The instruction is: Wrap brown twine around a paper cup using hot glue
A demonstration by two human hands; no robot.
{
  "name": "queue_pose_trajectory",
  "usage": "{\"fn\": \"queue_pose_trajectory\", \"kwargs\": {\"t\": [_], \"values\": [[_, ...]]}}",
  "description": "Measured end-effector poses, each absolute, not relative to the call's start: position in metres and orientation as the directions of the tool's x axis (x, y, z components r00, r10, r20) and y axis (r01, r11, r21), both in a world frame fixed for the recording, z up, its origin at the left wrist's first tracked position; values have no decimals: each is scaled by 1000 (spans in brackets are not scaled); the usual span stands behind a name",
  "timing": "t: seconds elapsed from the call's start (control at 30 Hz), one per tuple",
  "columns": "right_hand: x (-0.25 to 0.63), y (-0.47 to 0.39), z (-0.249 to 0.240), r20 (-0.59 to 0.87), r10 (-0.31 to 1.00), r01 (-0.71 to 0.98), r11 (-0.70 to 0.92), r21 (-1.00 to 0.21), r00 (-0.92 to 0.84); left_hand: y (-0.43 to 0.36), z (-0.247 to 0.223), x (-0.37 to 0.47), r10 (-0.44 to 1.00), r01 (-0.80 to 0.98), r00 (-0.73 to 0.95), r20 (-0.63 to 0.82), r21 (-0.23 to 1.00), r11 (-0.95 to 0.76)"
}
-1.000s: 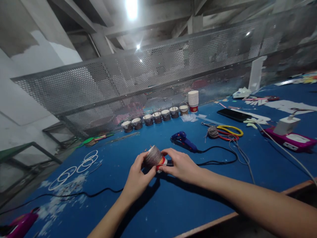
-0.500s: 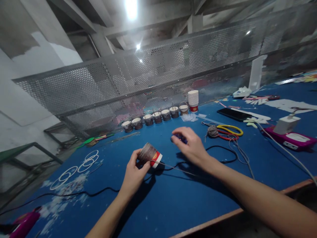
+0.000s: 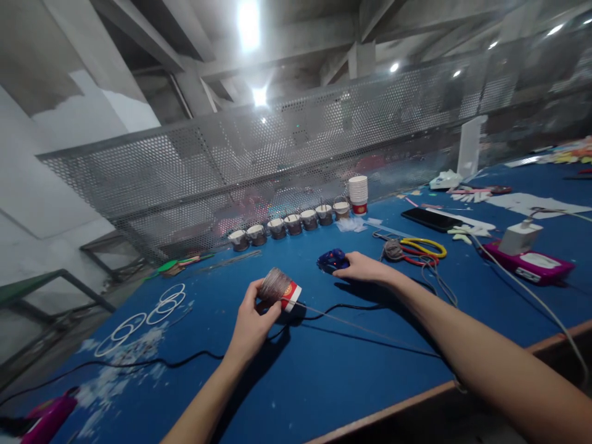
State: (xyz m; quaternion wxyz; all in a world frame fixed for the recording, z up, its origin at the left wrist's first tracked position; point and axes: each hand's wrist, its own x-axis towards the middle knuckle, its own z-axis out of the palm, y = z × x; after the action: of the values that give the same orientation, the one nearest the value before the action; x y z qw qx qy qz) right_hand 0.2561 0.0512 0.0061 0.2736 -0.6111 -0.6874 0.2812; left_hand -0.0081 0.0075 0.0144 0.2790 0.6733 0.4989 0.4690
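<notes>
My left hand (image 3: 254, 320) is closed around a paper cup (image 3: 280, 290) that lies tilted. Grey yarn is wound over most of it, and a red band with a white rim shows at its right end. From the cup a strand of yarn (image 3: 365, 327) stretches right, toward the table's front edge. My right hand (image 3: 365, 269) is closed at the right end of a dark blue tool (image 3: 332, 260), whose kind I cannot make out; some fingers are hidden behind the hand. A black cord (image 3: 342, 306) runs on the table below both hands.
Several wrapped cups (image 3: 293, 224) line the back, beside a stack of paper cups (image 3: 358, 194). Right lie a yarn ball (image 3: 393, 249), yellow-handled scissors (image 3: 423, 246), a phone (image 3: 435, 219) and a magenta device (image 3: 531, 262). White rings (image 3: 123, 330) lie left. A perforated metal screen (image 3: 231, 166) stands behind.
My right hand has shifted right and down to the end of the blue tool, which now shows more. The yarn strand looks straighter and longer. My left hand holds the cup almost still.
</notes>
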Motion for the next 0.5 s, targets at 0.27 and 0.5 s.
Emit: {"fn": "queue_pose_trajectory", "kwargs": {"t": [0.27, 0.5], "values": [[224, 41, -2, 121, 986, 547, 163, -821, -113, 10, 8, -13, 919, 421, 65, 389, 824, -379], [200, 2, 3, 411, 878, 321, 473, -821, -243, 14, 5, -17, 905, 476, -32, 425, 803, -360]]}}
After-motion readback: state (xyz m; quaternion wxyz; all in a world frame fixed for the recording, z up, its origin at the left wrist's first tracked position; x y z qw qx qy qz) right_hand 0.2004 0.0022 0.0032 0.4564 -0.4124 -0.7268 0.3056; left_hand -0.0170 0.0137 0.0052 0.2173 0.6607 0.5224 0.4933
